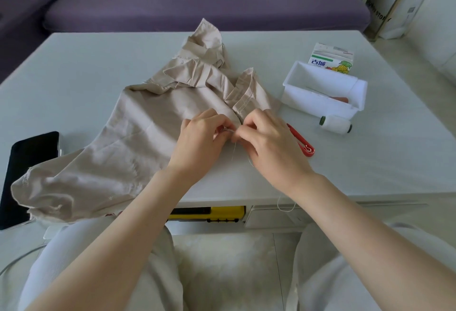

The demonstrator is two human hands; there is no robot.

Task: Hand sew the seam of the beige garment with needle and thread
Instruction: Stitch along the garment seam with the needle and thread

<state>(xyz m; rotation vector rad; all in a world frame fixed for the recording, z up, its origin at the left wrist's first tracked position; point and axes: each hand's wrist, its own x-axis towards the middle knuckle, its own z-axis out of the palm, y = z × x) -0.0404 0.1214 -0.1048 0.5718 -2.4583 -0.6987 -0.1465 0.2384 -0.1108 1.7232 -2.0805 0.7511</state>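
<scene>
Forearms, pair, bare, nearest lens; reach fwd over lap to the table's [98, 59] front edge.

1. Phone [29, 175]: black, face up, near-left corner. Garment's lower end touches or overlaps it; can't tell which.
2. Beige garment [128, 138]: crumpled, spread from near-left corner diag. to table ctr. Raw frayed edges; topstitched hem at its right side. Judged light, soft, limp woven cloth w/ no stiffness, so likely to bunch and slide on the smooth top. Best held right at the seam, pinched close to the stitch point, w/ the rest left lying on the table.
3. Left hand [197, 143]: on garment's right part, near front edge ctr. Fingers curled; thumb + fingertips pinch a fold of the seam.
4. Needle [228, 131]: thin metal glint between the two hands; tip hidden.
5. Right hand [269, 145]: close against the left one. Fingers curled, pinching the needle's end, as best seen.
6. Thread [233, 150]: pale, fine. Hangs from between the hands, trails under right wrist and over front edge.
7. Red tool [302, 141]: plastic loop handle, prob. snips. Just beside right hand, partly hidden by it.
8. Spool [335, 124]: white thread, on its side, just in front of tray.
9. Tray [313, 102]: white plastic, toward right edge. Reddish item inside, unclear.
10. Carton [330, 57]: fruit print, close behind tray.
</scene>
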